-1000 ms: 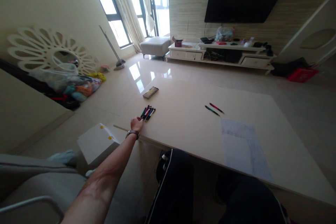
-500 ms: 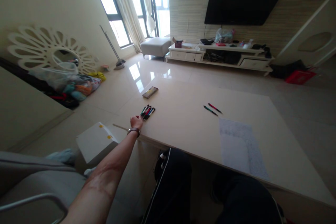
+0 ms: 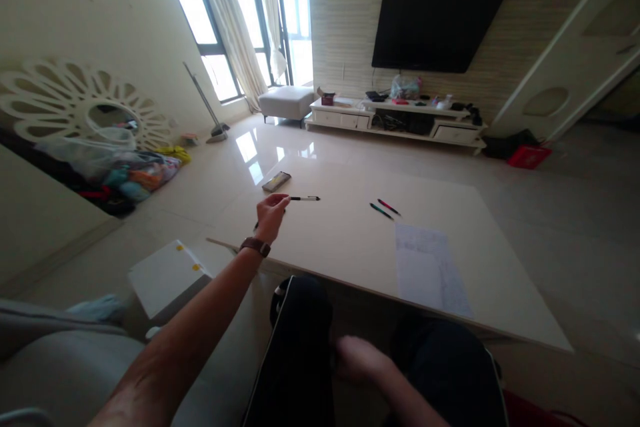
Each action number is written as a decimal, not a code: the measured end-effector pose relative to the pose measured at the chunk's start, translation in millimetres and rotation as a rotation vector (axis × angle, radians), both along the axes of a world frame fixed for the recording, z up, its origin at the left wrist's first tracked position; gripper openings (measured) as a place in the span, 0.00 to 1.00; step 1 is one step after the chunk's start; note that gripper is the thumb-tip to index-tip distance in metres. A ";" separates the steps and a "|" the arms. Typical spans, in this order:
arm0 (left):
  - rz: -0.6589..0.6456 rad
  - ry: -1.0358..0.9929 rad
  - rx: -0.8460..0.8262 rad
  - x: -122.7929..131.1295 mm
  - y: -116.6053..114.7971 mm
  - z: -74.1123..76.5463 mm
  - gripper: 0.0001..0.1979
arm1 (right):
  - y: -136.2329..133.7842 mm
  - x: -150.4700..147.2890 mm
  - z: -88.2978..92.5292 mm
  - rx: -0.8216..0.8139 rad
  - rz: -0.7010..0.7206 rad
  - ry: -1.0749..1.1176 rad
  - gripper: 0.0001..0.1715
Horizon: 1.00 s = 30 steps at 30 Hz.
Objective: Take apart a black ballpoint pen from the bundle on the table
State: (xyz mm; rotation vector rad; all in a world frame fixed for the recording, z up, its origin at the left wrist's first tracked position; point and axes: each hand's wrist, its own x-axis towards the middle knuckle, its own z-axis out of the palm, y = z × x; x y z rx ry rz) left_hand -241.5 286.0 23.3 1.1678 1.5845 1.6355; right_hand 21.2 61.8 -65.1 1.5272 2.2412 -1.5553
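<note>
My left hand (image 3: 271, 214) is raised over the left part of the beige table (image 3: 350, 247) and pinches a pen (image 3: 305, 198) that points right, held level above the tabletop. The bundle of pens it came from is mostly hidden behind that hand. My right hand (image 3: 361, 359) rests on my lap below the table's near edge, blurred, with nothing visible in it. A green pen (image 3: 381, 211) and a red pen (image 3: 389, 207) lie side by side at mid-table. A sheet of paper (image 3: 427, 269) lies to the right, near the front edge.
A small flat case (image 3: 277, 181) lies at the table's far left. A white box (image 3: 163, 276) stands on the floor left of the table. A TV stand (image 3: 395, 120) and ottoman (image 3: 289, 101) line the far wall; bags (image 3: 125, 173) are piled at the left wall.
My left hand lifted off the pen bundle with one pen and rose to the right. The camera tilted up and my right hand came into view on my lap.
</note>
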 end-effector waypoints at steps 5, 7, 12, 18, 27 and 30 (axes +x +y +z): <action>-0.336 -0.558 0.153 89.2 -6.2 13.1 0.14 | 106.3 37.3 36.4 0.273 -0.334 0.241 0.11; -0.408 -0.623 0.083 118.4 -1.8 6.3 0.17 | 147.5 55.7 42.6 0.415 -0.577 0.263 0.09; -0.659 -0.198 -0.070 152.0 14.1 -33.1 0.27 | 211.8 79.4 25.4 0.404 -0.806 0.384 0.15; -0.865 0.186 -0.086 173.9 36.8 -68.4 0.21 | 247.6 71.8 10.2 0.270 -0.681 0.435 0.34; -0.795 0.437 -0.018 172.9 66.3 -86.6 0.14 | 269.7 71.7 19.7 0.182 -0.503 0.187 0.35; -0.836 0.492 -0.028 165.6 65.9 -79.0 0.09 | 266.1 80.3 22.4 0.314 -0.561 0.120 0.30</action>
